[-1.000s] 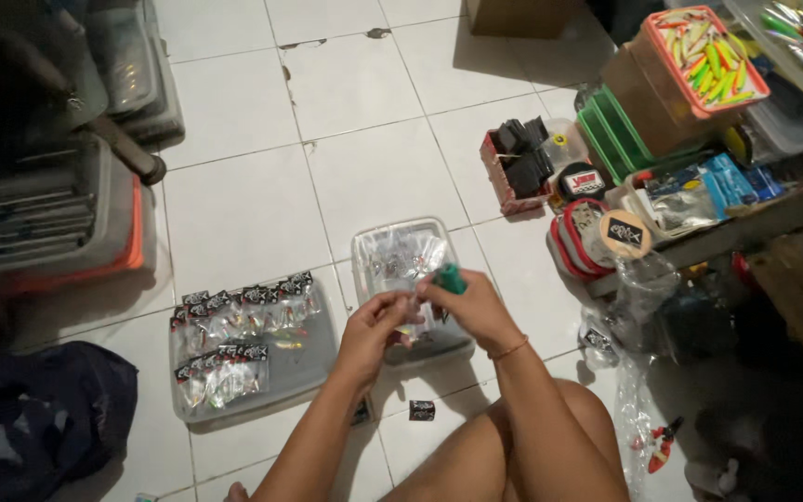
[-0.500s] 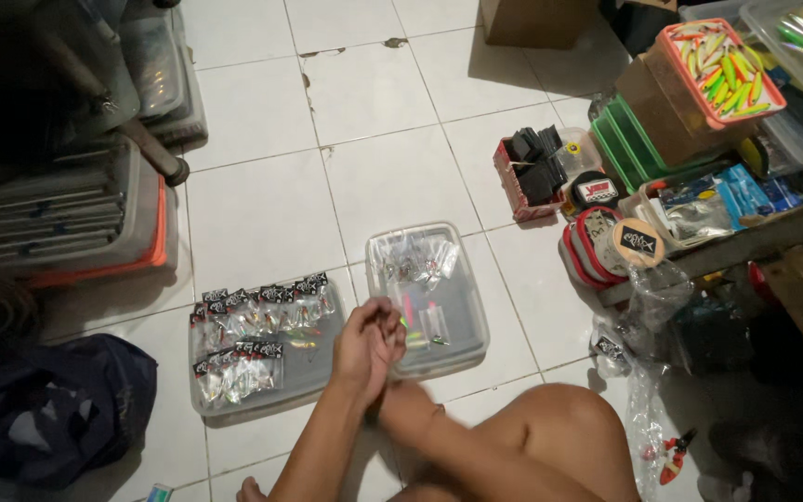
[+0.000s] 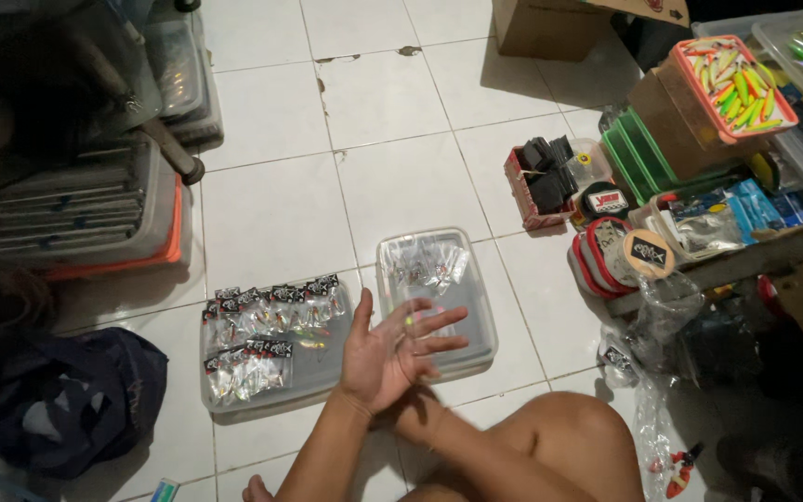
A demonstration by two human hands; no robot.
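Note:
My left hand point(image 3: 388, 358) is open, palm up with fingers spread, over the near edge of a clear plastic tray point(image 3: 476, 279) on the tiled floor. It holds nothing. That tray contains a few clear packets point(image 3: 425, 265) at its far end. Only the wrist of my right hand point(image 3: 423, 420) shows; its fingers are tucked behind the left hand and hidden. To the left lies a second clear tray point(image 3: 327, 376) with several black-topped packets of small lures point(image 3: 267, 311) laid in two rows. My bare knee point(image 3: 569, 437) is at the bottom right.
Stacked plastic boxes point(image 3: 76, 214) and a dark bag point(image 3: 67, 400) lie at the left. On the right are a cardboard box point(image 3: 559, 28), a red-rimmed tray of colourful lures point(image 3: 731, 84), a small red box of black items point(image 3: 541, 177), round lidded tubs point(image 3: 620, 246) and loose plastic bags point(image 3: 652, 372).
Both hands were working over the clear tray, the right with something green. The right hand has pulled back behind the left, whose fingers have spread apart.

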